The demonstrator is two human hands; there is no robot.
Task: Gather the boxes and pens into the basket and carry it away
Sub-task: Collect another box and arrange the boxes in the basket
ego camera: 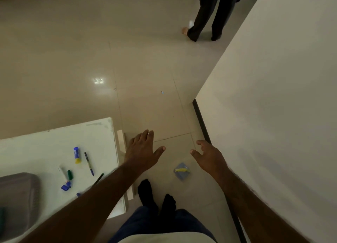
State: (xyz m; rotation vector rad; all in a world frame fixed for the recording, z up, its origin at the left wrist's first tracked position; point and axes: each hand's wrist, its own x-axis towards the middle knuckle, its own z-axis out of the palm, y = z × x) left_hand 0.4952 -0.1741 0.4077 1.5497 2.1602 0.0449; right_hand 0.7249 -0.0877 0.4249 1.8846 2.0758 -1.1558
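While both arms stretch out over the tiled floor (pixel 145 69), the left hand (pixel 144 148) and right hand (pixel 209 156) hang with fingers spread loose, holding nothing. Down between them, beside the person's dark socks (pixel 156 197), a small blue box (pixel 181 171) lies on the floor. Over on the white table (pixel 54 138) sit a glue stick (pixel 76 155), a blue pen (pixel 89 164), a green marker (pixel 70 174) and some blurry bits, plus the grey basket (pixel 18 199) at the left edge. Another person's dark trousers (pixel 209 12) show at the top.

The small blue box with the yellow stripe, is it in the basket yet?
No. The small blue box with the yellow stripe lies on the floor; the grey basket sits on the white table.
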